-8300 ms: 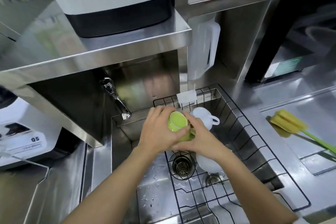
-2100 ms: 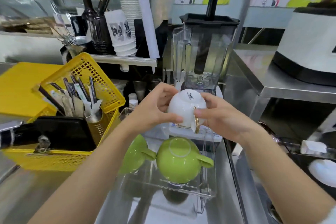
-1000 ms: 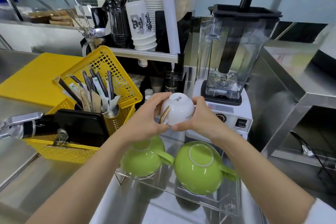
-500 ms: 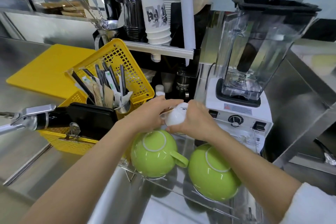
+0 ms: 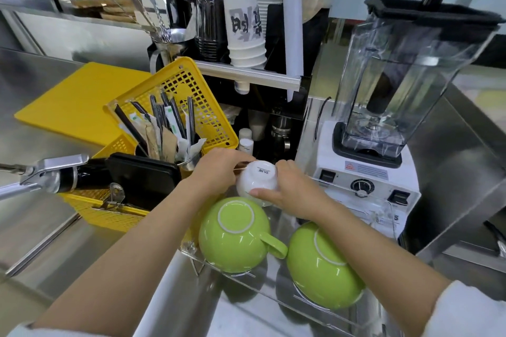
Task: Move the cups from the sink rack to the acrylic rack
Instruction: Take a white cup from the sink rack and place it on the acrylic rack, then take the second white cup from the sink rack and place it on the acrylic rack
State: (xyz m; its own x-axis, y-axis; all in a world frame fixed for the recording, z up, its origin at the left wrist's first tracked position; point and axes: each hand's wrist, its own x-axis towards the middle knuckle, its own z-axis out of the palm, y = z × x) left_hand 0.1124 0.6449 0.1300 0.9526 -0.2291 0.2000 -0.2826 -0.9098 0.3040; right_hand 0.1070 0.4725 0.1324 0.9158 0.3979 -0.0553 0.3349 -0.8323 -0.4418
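A small white cup (image 5: 257, 180) is held upside down between both hands at the back of the clear acrylic rack (image 5: 383, 208). My left hand (image 5: 219, 169) grips its left side and my right hand (image 5: 293, 191) grips its right side and rim. Two green cups stand upside down in the rack's front row: one on the left (image 5: 235, 235) with its handle pointing right, one on the right (image 5: 323, 265) partly under my right forearm. The sink rack is out of view.
A yellow basket (image 5: 175, 96) with straws, cutlery and a black box stands left of the rack. A blender (image 5: 383, 117) stands behind it on the right. Paper cups (image 5: 246, 30) and utensil holders sit on a shelf behind. A metal handle (image 5: 41, 172) juts in from the left.
Both hands have carried the white cup from the sink side to the acrylic rack and lowered it behind the left green cup. The view has shifted closer and downward.
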